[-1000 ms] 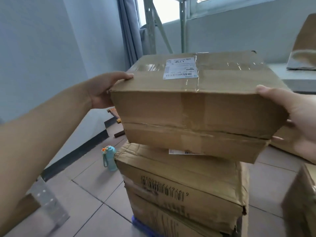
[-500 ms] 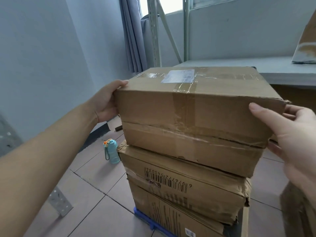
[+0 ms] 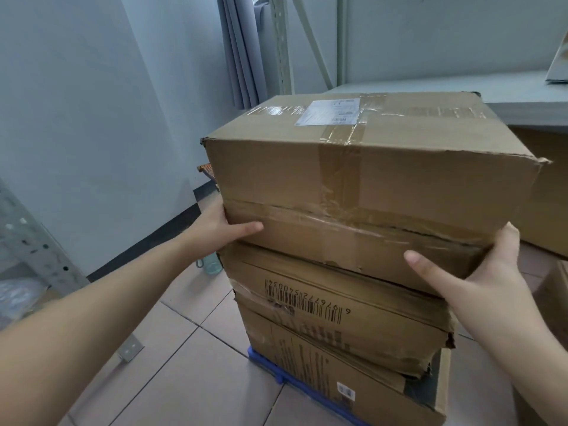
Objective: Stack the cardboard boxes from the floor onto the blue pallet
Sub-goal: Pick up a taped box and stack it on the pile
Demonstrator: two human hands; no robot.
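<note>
Against the lower corners of the top cardboard box (image 3: 362, 186), the fingers (image 3: 246, 227) of the left hand (image 3: 215, 229) wrap round its near-left edge, thumb across the front face, while the right hand (image 3: 488, 272) grasps the near-right corner, thumb flat on the front and the other fingers hidden behind the side. Both hands are closed on that box, which rests on the stack.

Under the top box lies a crushed barcode box (image 3: 338, 302), and beneath that a bottom box (image 3: 344, 379), which sits on the blue pallet (image 3: 270, 367); only a strip of the pallet shows at the stack's near-left foot. A white label (image 3: 329, 112) and crossed tape lie on the top box's lid.

Left of the top box, a pale green bottle (image 3: 212, 265) stands on the tiled floor (image 3: 190, 348), mostly hidden by the left wrist. Further left is a perforated metal bracket (image 3: 129, 348). Behind the top box a grey curtain (image 3: 239, 50) hangs beside metal shelving uprights (image 3: 282, 44). Right of the top box, more cardboard boxes (image 3: 547, 195) crowd close under a grey shelf (image 3: 522, 96).
</note>
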